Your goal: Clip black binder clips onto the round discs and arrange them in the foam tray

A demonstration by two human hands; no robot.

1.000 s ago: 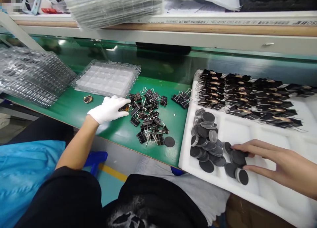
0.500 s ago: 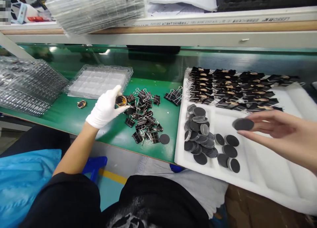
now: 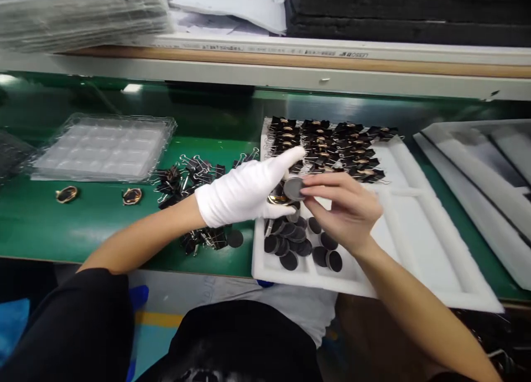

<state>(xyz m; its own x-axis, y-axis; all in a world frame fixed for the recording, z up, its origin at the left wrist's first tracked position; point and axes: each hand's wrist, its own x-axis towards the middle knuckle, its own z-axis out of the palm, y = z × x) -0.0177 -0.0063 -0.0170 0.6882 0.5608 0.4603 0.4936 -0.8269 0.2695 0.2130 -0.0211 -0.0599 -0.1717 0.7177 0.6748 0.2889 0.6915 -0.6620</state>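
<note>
My left hand (image 3: 253, 191), in a white glove, is over the near-left part of the white foam tray (image 3: 435, 282). Its thumb and fingers hold a round gold-rimmed piece (image 3: 277, 198), partly hidden. My bare right hand (image 3: 346, 205) pinches a dark grey round disc (image 3: 294, 189) by its edge, right beside that piece; whether the two touch I cannot tell. Below both hands, a heap of black discs (image 3: 290, 238) fills one tray compartment. Black binder clips (image 3: 203, 171) lie piled on the green table under my left forearm.
Rows of clips (image 3: 323, 144) clamped on pieces stand at the tray's back. Two gold-rimmed pieces (image 3: 131, 196) lie before a clear plastic tray (image 3: 103, 146). A single black disc (image 3: 235, 238) rests by the clips. More foam trays (image 3: 477, 194) lean at right; a shelf crosses behind.
My left hand has moved right with the gold-rimmed piece, while my right hand has brought its disc left to meet it. The view has turned right, and a second gold-rimmed piece now shows on the table.
</note>
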